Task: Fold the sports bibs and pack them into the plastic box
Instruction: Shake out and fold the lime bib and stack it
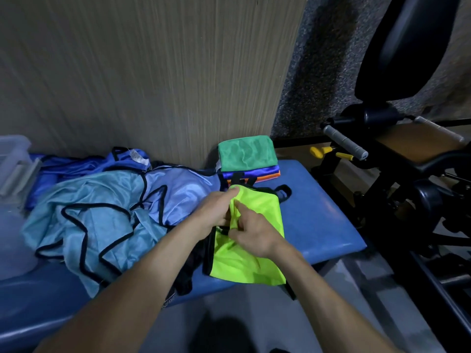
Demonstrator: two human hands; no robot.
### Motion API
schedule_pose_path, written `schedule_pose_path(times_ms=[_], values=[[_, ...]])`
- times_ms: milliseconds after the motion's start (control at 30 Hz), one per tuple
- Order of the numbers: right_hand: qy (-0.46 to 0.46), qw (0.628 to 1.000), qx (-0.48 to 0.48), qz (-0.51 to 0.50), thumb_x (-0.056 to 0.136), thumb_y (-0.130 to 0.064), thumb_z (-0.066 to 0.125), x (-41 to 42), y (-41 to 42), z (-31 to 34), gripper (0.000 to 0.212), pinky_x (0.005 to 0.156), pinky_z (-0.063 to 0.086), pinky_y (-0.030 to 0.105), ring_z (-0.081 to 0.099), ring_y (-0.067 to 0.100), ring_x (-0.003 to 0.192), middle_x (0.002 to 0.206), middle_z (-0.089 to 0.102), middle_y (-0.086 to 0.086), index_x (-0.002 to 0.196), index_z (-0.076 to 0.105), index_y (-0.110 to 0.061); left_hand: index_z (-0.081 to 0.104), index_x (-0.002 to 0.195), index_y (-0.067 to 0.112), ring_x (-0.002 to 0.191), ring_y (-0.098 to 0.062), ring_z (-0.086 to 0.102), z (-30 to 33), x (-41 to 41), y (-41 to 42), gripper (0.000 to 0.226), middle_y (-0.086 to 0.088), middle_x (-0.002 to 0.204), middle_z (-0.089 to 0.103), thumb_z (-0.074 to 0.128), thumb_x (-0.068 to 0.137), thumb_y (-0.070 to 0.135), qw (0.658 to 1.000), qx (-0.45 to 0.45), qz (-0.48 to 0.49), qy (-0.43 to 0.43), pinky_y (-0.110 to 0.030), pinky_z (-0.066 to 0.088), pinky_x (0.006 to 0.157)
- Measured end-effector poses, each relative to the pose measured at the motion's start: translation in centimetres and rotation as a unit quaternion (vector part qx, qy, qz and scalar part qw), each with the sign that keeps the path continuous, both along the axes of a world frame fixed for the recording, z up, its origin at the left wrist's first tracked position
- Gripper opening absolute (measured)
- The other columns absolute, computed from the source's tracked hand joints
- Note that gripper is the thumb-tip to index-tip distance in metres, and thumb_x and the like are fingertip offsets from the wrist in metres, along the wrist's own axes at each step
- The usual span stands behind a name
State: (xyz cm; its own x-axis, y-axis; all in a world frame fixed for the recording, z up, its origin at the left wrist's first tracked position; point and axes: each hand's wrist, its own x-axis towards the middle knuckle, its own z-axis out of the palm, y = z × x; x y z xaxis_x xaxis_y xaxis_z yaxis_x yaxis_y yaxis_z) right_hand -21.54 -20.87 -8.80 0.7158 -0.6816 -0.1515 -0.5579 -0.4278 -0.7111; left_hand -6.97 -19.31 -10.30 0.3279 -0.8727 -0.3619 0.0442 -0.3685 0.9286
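A neon yellow-green bib (251, 261) with black trim lies partly folded on the blue padded bench (316, 225). My left hand (216, 208) pinches its upper left edge, fingers curled into the cloth. My right hand (251, 233) grips a fold of the same bib near its middle. Behind it stands a stack of folded bibs (246, 159), green on top, then blue and orange. To the left lies a loose heap of light blue bibs (102, 212) with black edging. A clear plastic box (12, 161) sits at the far left edge, only partly in view.
A wood-grain wall panel (153, 72) rises right behind the bench. At the right stands black gym equipment (407, 149) with grey padded handles and yellow knobs. The grey floor (254, 322) shows in front of the bench.
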Motion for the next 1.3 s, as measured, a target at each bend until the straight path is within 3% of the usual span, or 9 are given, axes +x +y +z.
schedule_pose_path(times_ms=[200, 400, 533, 767, 933, 1000, 1100, 1200, 1300], values=[[0.008, 0.998, -0.018, 0.051, 0.095, -0.023, 0.064, -1.4, 0.8, -0.5, 0.072, 0.059, 0.039, 0.021, 0.052, 0.005, 0.061, 0.066, 0.057, -0.006, 0.158, 0.030, -0.017, 0.070, 0.101, 0.014, 0.082, -0.020, 0.070, -1.1, 0.6, 0.0, 0.010, -0.007, 0.093, 0.073, 0.063, 0.096, 0.020, 0.998, -0.017, 0.003, -0.059, -0.038, 0.060, 0.075], [0.137, 0.968, -0.168, 0.129, 0.072, -0.073, 0.073, -3.8, 3.0, -0.5, 0.106, 0.102, 0.043, 0.039, 0.050, 0.020, 0.116, 0.125, 0.054, -0.002, 0.158, 0.023, -0.036, 0.068, 0.101, 0.011, 0.072, -0.019, 0.061, -1.1, 0.4, 0.2, 0.017, -0.005, 0.084, 0.067, 0.055, 0.097, 0.020, 0.989, -0.002, 0.011, -0.147, -0.028, 0.045, 0.061], [0.163, 0.935, -0.274, 0.155, 0.084, -0.061, 0.068, -4.4, 4.1, -1.7, 0.091, 0.108, 0.037, 0.044, 0.046, 0.025, 0.124, 0.135, 0.045, -0.004, 0.159, 0.026, -0.031, 0.066, 0.099, 0.010, 0.076, -0.022, 0.061, -1.5, 0.6, 0.4, 0.015, -0.007, 0.085, 0.068, 0.056, 0.099, 0.020, 0.985, -0.013, 0.002, -0.171, -0.035, 0.047, 0.067], [0.051, 0.934, -0.314, 0.163, 0.086, -0.053, 0.069, -5.4, 4.2, -2.6, 0.066, 0.087, 0.047, 0.043, 0.050, 0.021, 0.101, 0.112, 0.053, -0.004, 0.143, 0.053, -0.024, 0.060, 0.102, 0.017, 0.067, -0.011, 0.050, -1.5, 0.4, 1.1, 0.008, 0.003, 0.080, 0.057, 0.052, 0.105, 0.018, 0.976, -0.039, 0.001, -0.214, -0.026, 0.042, 0.060], [0.113, 0.907, -0.371, 0.163, 0.070, -0.064, 0.076, -7.0, 4.1, -3.6, 0.102, 0.120, 0.020, 0.054, 0.018, 0.031, 0.150, 0.160, 0.024, -0.004, 0.156, 0.026, -0.042, 0.065, 0.108, 0.016, 0.091, -0.029, 0.069, -1.7, 0.7, 1.5, 0.011, -0.004, 0.097, 0.071, 0.057, 0.100, 0.013, 0.972, -0.039, -0.012, -0.231, -0.039, 0.055, 0.077], [0.148, 0.904, -0.364, 0.167, 0.072, -0.061, 0.079, -7.9, 4.0, -4.3, 0.119, 0.122, -0.001, 0.056, -0.009, 0.031, 0.156, 0.170, -0.003, -0.005, 0.160, 0.001, -0.046, 0.057, 0.128, 0.015, 0.110, -0.031, 0.063, -0.7, 0.6, 2.1, 0.030, -0.008, 0.119, 0.067, 0.057, 0.098, 0.011, 0.933, -0.020, -0.040, -0.357, -0.040, 0.052, 0.088], [0.150, 0.900, -0.378, 0.155, 0.075, -0.046, 0.082, -9.1, 3.7, -5.2, 0.125, 0.124, 0.000, 0.057, -0.017, 0.029, 0.155, 0.170, -0.013, -0.004, 0.160, -0.010, -0.042, 0.039, 0.149, 0.017, 0.125, -0.026, 0.045, 1.7, -0.3, 4.3, 0.057, -0.003, 0.142, 0.042, 0.059, 0.096, 0.011, 0.795, -0.084, -0.072, -0.597, -0.044, 0.048, 0.096], [0.127, 0.902, -0.391, 0.130, 0.073, -0.037, 0.085, -10.2, 2.8, -6.0, 0.123, 0.125, 0.014, 0.054, -0.004, 0.026, 0.158, 0.171, -0.003, -0.003, 0.163, 0.001, -0.035, 0.048, 0.142, 0.029, 0.130, -0.014, 0.040, 2.9, -1.1, 7.1, 0.052, 0.009, 0.142, 0.043, 0.066, 0.094, 0.042, 0.775, -0.216, -0.242, -0.543, -0.042, 0.043, 0.107], [0.099, 0.904, -0.399, 0.119, 0.076, -0.033, 0.085, -11.5, 1.7, -7.0, 0.111, 0.123, 0.024, 0.052, 0.004, 0.023, 0.158, 0.171, 0.003, -0.001, 0.162, 0.016, -0.030, 0.023, 0.156, 0.044, 0.147, -0.014, 0.015, 1.2, -1.4, 8.5, 0.093, 0.009, 0.162, 0.021, 0.071, 0.080, 0.066, 0.706, -0.121, -0.425, -0.554, -0.034, 0.014, 0.123]])
